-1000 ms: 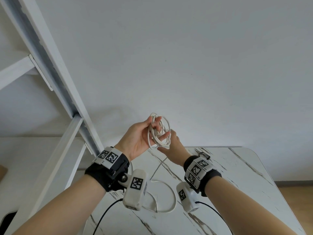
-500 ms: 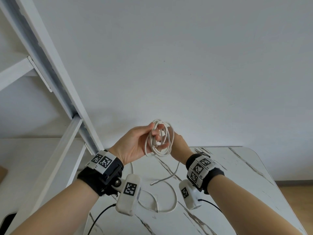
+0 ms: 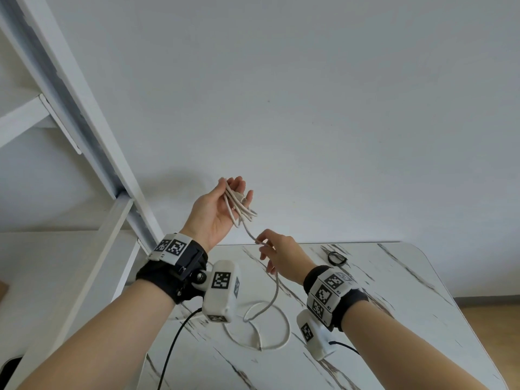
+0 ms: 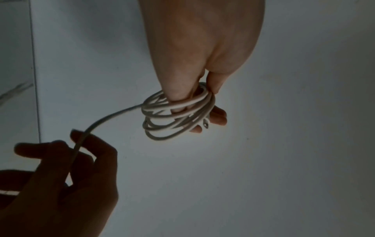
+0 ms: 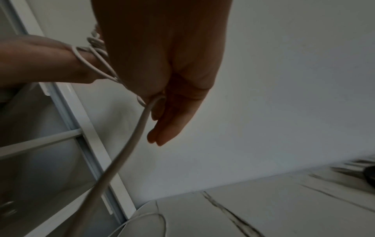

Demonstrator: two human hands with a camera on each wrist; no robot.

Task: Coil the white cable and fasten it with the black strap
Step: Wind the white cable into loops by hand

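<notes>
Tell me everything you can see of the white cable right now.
The white cable is thin, round and smooth, plastic-looking. Several loops are wound round the fingers of the raised left hand, with a metal-tipped plug showing at the bundle. One strand runs down from the coil to the right hand, which pinches it. Below, the rest hangs to the marble-patterned table and lies there in a loose loop, its free end beside it.

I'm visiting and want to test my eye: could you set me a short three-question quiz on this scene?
1. True or false: the black strap is already round the white cable.
2. Which hand holds the coiled loops: A) left hand, B) right hand?
3. Fill in: the loose tail lies on the ____.

Key: 1 false, it lies on the marble table; 2 A; 3 table.
</notes>
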